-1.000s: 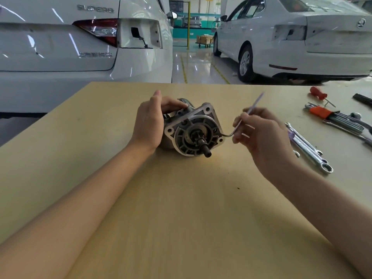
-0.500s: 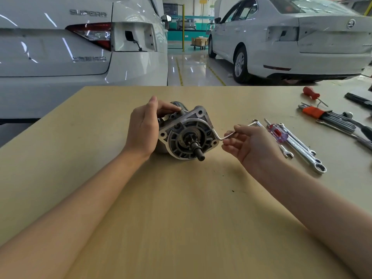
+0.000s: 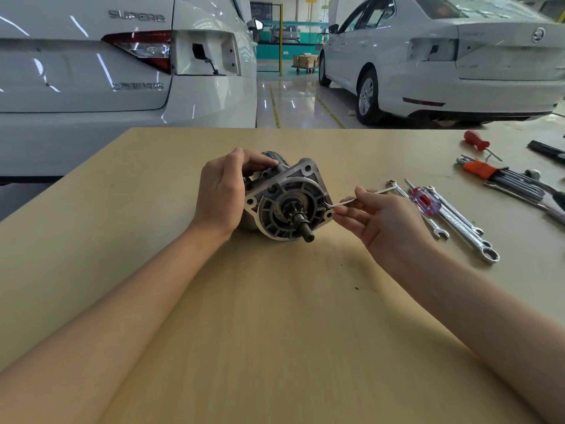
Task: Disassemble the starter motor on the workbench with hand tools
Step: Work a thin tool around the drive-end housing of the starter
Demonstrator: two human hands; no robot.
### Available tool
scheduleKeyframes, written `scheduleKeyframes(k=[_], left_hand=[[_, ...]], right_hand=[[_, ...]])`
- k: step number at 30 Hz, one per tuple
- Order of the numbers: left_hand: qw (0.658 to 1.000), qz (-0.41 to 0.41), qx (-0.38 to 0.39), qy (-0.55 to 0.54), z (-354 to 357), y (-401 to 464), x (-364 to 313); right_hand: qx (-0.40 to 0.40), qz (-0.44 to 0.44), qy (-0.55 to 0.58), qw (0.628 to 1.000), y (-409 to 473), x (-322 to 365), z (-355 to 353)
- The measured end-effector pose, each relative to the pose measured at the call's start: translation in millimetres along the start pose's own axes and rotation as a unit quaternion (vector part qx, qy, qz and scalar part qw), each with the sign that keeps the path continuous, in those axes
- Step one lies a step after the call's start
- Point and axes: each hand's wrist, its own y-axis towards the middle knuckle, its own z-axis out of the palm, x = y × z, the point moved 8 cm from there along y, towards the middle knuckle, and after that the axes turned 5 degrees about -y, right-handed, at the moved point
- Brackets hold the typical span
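A grey metal starter motor is laid on its side on a tan wooden workbench, near the middle. Its round, ribbed front face, framed by a flange with bolt holes, is turned toward the viewer, and a short dark shaft sticks out from its centre. A thin, bent silver hex key is set against the face's right edge.

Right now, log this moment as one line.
left hand grips starter motor | right hand holds hex key at its front | spanners beside
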Motion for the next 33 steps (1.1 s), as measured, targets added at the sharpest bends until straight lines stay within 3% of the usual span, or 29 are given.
scheduleKeyframes(k=[13, 19, 22, 23, 26, 28, 30, 33], left_hand=[[1.0, -0.011, -0.006, -0.017, 0, 2, 2], [1.0, -0.008, -0.014, -0.01, 0, 0, 0], [1.0, -0.004, -0.014, -0.005, 0, 0, -1], [1.0, -0.006, -0.014, -0.004, 0, 0, 0], [1.0, -0.014, -0.011, -0.002, -1, 1, 0], [1.0, -0.016, -0.004, 0.001, -1, 1, -1], [1.0, -0.022, -0.001, -0.002, -1, 1, -1], [1.0, -0.025, -0.004, 0.005, -1, 0, -1]], right_hand=[[0.046, -0.145, -0.108, 0.982, -12, 24, 10], [0.072, -0.269, -0.247, 0.928, -25, 40, 29], [0.065, -0.344, -0.335, 0.875, -33, 44, 37], [0.061, -0.381, -0.377, 0.842, -36, 47, 41], [0.105, -0.517, -0.542, 0.654, -55, 47, 66], [0.161, -0.555, -0.607, 0.546, -64, 33, 77], [0.193, -0.549, -0.639, 0.502, -67, 20, 80], [0.2, -0.546, -0.646, 0.495, -68, 15, 78]])
